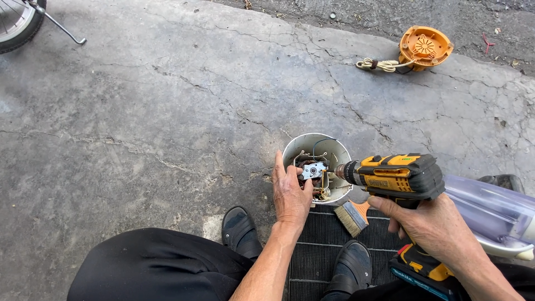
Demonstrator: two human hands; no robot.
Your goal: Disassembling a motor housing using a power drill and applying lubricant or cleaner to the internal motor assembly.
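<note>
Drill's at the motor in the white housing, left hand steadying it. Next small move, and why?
Probably seat the bit squarely on the screw before pulling the trigger. The drill in the right hand points sideways into the white housing, tip at the metal bracket; the left hand grips right beside it, so a slip could hit fingers.

There are two hands: the left hand point(290, 195) and the right hand point(434, 231). There is one drill point(398, 178), one white round housing point(323, 146), one brush point(352, 216) and one orange round part point(425, 48). There are two black shoes point(239, 226), one bike wheel point(16, 22) and one clear plastic cover point(490, 214).
</note>
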